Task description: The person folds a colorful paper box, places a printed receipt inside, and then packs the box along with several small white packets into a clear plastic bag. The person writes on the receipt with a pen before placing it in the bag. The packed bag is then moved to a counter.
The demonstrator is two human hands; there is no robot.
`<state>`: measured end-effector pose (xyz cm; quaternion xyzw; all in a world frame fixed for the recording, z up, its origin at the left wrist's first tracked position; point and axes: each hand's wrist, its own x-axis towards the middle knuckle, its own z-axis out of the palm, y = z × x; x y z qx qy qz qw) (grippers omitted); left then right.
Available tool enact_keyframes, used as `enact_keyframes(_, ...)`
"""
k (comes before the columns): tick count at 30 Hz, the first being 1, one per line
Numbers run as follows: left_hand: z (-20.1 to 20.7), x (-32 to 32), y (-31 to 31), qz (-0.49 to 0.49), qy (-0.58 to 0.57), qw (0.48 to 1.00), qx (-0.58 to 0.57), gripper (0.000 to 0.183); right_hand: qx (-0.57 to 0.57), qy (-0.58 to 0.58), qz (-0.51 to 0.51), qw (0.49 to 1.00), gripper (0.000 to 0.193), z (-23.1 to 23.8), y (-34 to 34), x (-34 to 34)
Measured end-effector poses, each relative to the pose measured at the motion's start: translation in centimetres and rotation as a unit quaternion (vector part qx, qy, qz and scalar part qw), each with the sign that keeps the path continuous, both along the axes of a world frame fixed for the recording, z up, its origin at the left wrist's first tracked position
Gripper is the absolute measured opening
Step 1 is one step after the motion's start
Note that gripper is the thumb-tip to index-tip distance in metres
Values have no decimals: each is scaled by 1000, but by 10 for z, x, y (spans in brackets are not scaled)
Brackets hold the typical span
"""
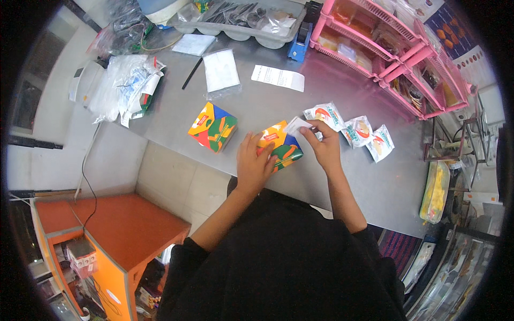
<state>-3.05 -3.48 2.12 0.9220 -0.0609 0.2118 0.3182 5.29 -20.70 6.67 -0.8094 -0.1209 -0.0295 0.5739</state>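
A small colourful cardboard box (289, 153), patterned in yellow, blue, red and green, stands on the metal table right in front of me. My left hand (253, 162) grips its left side, fingers lying over the top. Between the thumb and fingers of my right hand (323, 140) is a small white paper slip (295, 126), held over the box's far right corner. Whether the slip touches the box, I cannot tell. A second box (212, 127) with the same pattern sits to the left, apart from my hands. Beyond my right hand lie several white snack packets (357, 131).
A printed paper strip (278, 78), a white packet in clear plastic (221, 70) and a black pen (192, 73) lie farther back. Plastic bags (123, 85) are heaped at left. Behind stand a grey cutlery tray (239, 27), a blue tape dispenser (300, 43) and pink racks (360, 34).
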Motion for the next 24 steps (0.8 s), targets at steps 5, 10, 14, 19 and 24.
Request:
enact_keyframes(5,-3,-1,2,3,5,998,-56,34,-99,140,139,975,27,13,3,6)
enact_keyframes(10,-5,-2,-1,18,33,998,-52,40,-92,114,215,966,55,7,15,4)
enact_keyframes(14,-6,-4,-4,26,30,997,-64,47,-143,100,215,961,66,0,21,8)
enact_keyframes(19,-5,-4,-5,42,51,994,-92,52,-196,104,188,957,65,-2,28,8)
enact_keyframes(24,-3,-4,-5,45,54,994,-88,54,-340,-63,122,931,67,-2,43,-2)
